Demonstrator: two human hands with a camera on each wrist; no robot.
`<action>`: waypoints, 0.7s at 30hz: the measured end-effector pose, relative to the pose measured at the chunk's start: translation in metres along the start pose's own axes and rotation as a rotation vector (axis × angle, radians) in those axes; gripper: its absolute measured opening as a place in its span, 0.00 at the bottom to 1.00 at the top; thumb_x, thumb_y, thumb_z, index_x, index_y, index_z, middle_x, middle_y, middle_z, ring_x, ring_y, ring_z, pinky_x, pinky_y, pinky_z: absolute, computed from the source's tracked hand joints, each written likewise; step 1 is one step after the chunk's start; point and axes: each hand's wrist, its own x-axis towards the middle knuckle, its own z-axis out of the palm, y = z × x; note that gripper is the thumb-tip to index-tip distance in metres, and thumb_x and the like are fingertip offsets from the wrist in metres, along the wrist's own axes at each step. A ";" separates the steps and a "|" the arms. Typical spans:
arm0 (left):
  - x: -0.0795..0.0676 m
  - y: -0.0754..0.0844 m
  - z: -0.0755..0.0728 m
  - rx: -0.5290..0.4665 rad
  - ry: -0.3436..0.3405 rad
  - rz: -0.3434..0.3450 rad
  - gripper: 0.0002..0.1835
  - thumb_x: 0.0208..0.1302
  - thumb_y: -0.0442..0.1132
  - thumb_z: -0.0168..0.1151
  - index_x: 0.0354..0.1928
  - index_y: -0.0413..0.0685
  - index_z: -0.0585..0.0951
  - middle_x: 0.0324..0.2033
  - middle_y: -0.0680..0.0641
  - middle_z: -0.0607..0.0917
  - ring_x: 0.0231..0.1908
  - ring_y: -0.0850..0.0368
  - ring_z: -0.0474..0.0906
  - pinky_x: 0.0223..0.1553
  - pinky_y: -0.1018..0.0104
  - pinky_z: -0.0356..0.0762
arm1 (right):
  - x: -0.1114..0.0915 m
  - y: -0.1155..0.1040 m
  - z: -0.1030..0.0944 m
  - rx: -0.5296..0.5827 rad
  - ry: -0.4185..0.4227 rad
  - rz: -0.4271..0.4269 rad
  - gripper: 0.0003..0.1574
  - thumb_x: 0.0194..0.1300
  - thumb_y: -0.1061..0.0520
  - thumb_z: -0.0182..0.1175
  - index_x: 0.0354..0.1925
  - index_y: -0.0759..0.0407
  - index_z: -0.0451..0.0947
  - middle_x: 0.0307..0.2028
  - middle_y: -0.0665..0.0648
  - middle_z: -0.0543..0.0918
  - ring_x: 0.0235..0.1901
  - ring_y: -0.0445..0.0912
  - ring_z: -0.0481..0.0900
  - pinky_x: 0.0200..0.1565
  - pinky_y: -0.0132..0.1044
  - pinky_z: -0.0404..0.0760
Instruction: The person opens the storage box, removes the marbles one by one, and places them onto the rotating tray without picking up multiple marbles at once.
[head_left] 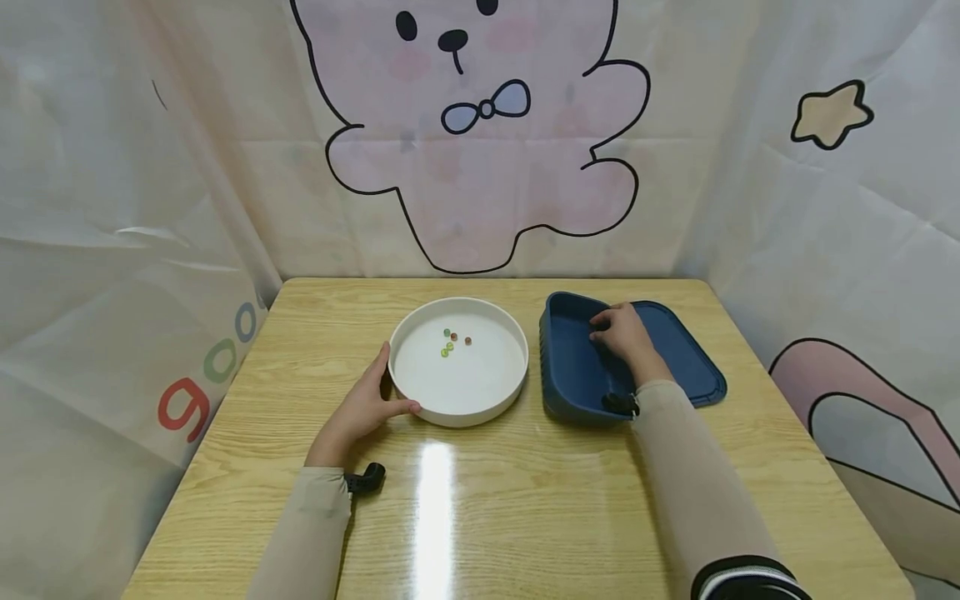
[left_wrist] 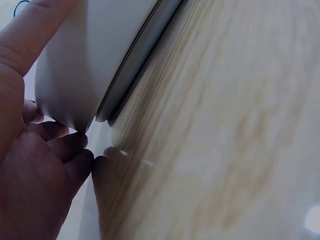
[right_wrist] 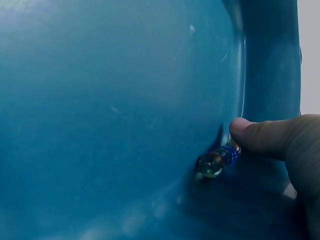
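A round white dish (head_left: 459, 392) stands on the table with several small coloured marbles (head_left: 450, 347) on its floor. At its near left side, my left hand (head_left: 363, 404) holds the outer wall, thumb in front and fingers round the left edge. My right hand (head_left: 626, 337) reaches inside a deep blue box (head_left: 573, 387), with a gap between thumb and index finger in the head view. In the right wrist view, a clear marble (right_wrist: 211, 165) and a blue one (right_wrist: 231, 155) lie in the box's corner. The thumb (right_wrist: 255, 135) is right beside them; the other fingers are hidden there.
A flat blue lid (head_left: 686, 358) lies right of the box, partly behind the right forearm. The wooden table (head_left: 510, 500) ends at a curtain (head_left: 465, 208) at the back, with more curtain at both sides. Each wrist wears a small black camera.
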 end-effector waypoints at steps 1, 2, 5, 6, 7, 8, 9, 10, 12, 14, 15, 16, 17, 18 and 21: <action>0.000 0.000 0.000 -0.002 0.001 -0.002 0.73 0.51 0.56 0.81 0.82 0.62 0.32 0.82 0.50 0.40 0.81 0.47 0.36 0.79 0.41 0.42 | 0.001 0.000 0.000 -0.005 -0.001 -0.002 0.20 0.69 0.58 0.67 0.56 0.65 0.83 0.69 0.75 0.62 0.69 0.70 0.60 0.68 0.66 0.64; 0.000 0.001 0.000 0.002 0.002 -0.001 0.73 0.51 0.56 0.81 0.82 0.62 0.32 0.82 0.50 0.40 0.81 0.47 0.36 0.78 0.41 0.42 | 0.001 0.000 -0.001 -0.015 -0.004 -0.006 0.20 0.69 0.58 0.67 0.56 0.66 0.83 0.69 0.76 0.61 0.70 0.71 0.60 0.68 0.66 0.64; 0.000 0.000 0.000 0.001 0.002 0.005 0.73 0.51 0.55 0.81 0.82 0.63 0.32 0.82 0.50 0.40 0.81 0.47 0.37 0.78 0.40 0.43 | 0.002 0.000 -0.001 -0.037 -0.013 -0.007 0.20 0.70 0.58 0.67 0.56 0.68 0.83 0.69 0.76 0.62 0.69 0.71 0.60 0.68 0.65 0.65; 0.000 0.000 0.000 -0.004 0.001 0.008 0.72 0.51 0.55 0.81 0.82 0.63 0.32 0.82 0.50 0.40 0.81 0.46 0.37 0.78 0.40 0.43 | 0.002 0.001 -0.001 -0.045 -0.018 -0.007 0.20 0.70 0.58 0.66 0.56 0.68 0.83 0.69 0.77 0.62 0.69 0.70 0.60 0.68 0.65 0.65; 0.000 0.000 0.000 -0.007 0.003 0.009 0.72 0.51 0.55 0.81 0.82 0.63 0.32 0.82 0.50 0.41 0.81 0.47 0.37 0.78 0.40 0.43 | 0.001 0.000 -0.001 -0.049 -0.026 -0.003 0.20 0.70 0.59 0.66 0.56 0.69 0.83 0.68 0.77 0.62 0.69 0.70 0.60 0.68 0.65 0.66; -0.001 0.000 0.000 -0.006 0.003 0.012 0.73 0.51 0.55 0.81 0.82 0.63 0.32 0.82 0.49 0.41 0.81 0.47 0.37 0.78 0.40 0.43 | 0.001 0.000 -0.001 -0.055 -0.035 0.000 0.20 0.70 0.59 0.66 0.56 0.69 0.82 0.68 0.77 0.62 0.68 0.70 0.61 0.67 0.65 0.67; 0.000 0.000 0.001 -0.007 0.004 0.013 0.73 0.51 0.55 0.81 0.82 0.63 0.32 0.82 0.50 0.41 0.81 0.47 0.37 0.78 0.40 0.43 | 0.000 0.000 -0.001 -0.059 -0.044 0.006 0.20 0.70 0.59 0.66 0.56 0.69 0.82 0.68 0.76 0.63 0.68 0.70 0.61 0.66 0.65 0.68; 0.000 0.000 0.001 -0.005 0.002 0.014 0.73 0.51 0.56 0.81 0.82 0.63 0.32 0.82 0.49 0.41 0.81 0.47 0.37 0.78 0.40 0.42 | -0.001 0.000 -0.002 -0.065 -0.057 0.011 0.20 0.71 0.59 0.66 0.57 0.69 0.82 0.68 0.76 0.62 0.68 0.70 0.62 0.66 0.65 0.68; 0.001 -0.001 0.001 -0.006 0.003 0.010 0.73 0.50 0.56 0.81 0.82 0.63 0.33 0.82 0.50 0.41 0.81 0.47 0.36 0.79 0.41 0.42 | -0.002 0.000 -0.004 -0.074 -0.082 0.014 0.20 0.71 0.59 0.65 0.57 0.69 0.82 0.68 0.76 0.63 0.67 0.71 0.62 0.65 0.65 0.69; 0.002 -0.001 0.001 -0.004 0.002 0.009 0.73 0.49 0.57 0.81 0.82 0.63 0.33 0.82 0.50 0.41 0.81 0.47 0.37 0.79 0.41 0.42 | -0.002 -0.001 -0.007 -0.068 -0.102 0.008 0.21 0.72 0.58 0.65 0.58 0.68 0.81 0.67 0.75 0.65 0.64 0.69 0.67 0.62 0.63 0.72; 0.002 -0.001 0.001 -0.001 0.002 0.010 0.73 0.49 0.57 0.81 0.82 0.63 0.32 0.82 0.49 0.41 0.81 0.47 0.37 0.78 0.40 0.42 | -0.003 -0.002 -0.008 -0.059 -0.109 0.002 0.21 0.72 0.58 0.65 0.58 0.68 0.81 0.65 0.75 0.68 0.62 0.68 0.70 0.60 0.63 0.74; 0.002 -0.001 0.000 -0.004 0.003 0.009 0.73 0.49 0.57 0.81 0.82 0.63 0.33 0.82 0.49 0.41 0.81 0.47 0.37 0.78 0.40 0.42 | -0.004 -0.003 -0.010 -0.045 -0.114 -0.004 0.21 0.72 0.58 0.65 0.58 0.68 0.81 0.63 0.74 0.71 0.60 0.67 0.74 0.58 0.61 0.77; 0.002 -0.001 0.000 -0.005 0.005 0.007 0.73 0.49 0.57 0.81 0.82 0.63 0.33 0.82 0.50 0.41 0.81 0.47 0.37 0.79 0.41 0.42 | -0.004 -0.003 -0.011 -0.031 -0.118 -0.012 0.21 0.72 0.58 0.65 0.59 0.67 0.81 0.61 0.73 0.74 0.56 0.65 0.77 0.56 0.60 0.78; 0.002 -0.001 0.000 -0.005 0.005 0.007 0.73 0.49 0.57 0.81 0.82 0.63 0.33 0.82 0.50 0.41 0.81 0.47 0.37 0.79 0.41 0.42 | -0.005 -0.004 -0.013 -0.018 -0.120 -0.019 0.21 0.72 0.58 0.65 0.59 0.67 0.81 0.59 0.71 0.77 0.53 0.63 0.80 0.54 0.59 0.80; 0.002 -0.001 -0.002 0.001 0.006 0.000 0.74 0.48 0.58 0.81 0.82 0.63 0.33 0.82 0.50 0.41 0.81 0.48 0.37 0.79 0.41 0.42 | -0.007 -0.005 -0.017 0.020 -0.143 -0.023 0.22 0.72 0.58 0.64 0.60 0.67 0.80 0.54 0.70 0.82 0.49 0.61 0.83 0.52 0.58 0.81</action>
